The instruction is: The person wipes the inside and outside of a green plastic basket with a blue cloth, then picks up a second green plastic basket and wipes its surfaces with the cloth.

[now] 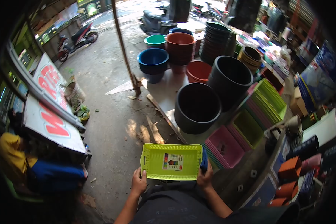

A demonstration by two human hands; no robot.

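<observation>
Lime-green plastic basket [171,161], rectangular, with perforated side walls and a solid floor bearing a small white label printed with coloured shapes. Held level and open side up, low in the head view, above bare concrete ground. Gripped at both short ends: left hand [139,182] closed on the near left corner, right hand [204,176] closed on the right rim, a dark blue cloth [204,160] pinched against that side.

Bare forearms, no sleeves in view; dark grey garment across the lap; left hand [139,183], right hand [205,177] ungloved.
</observation>
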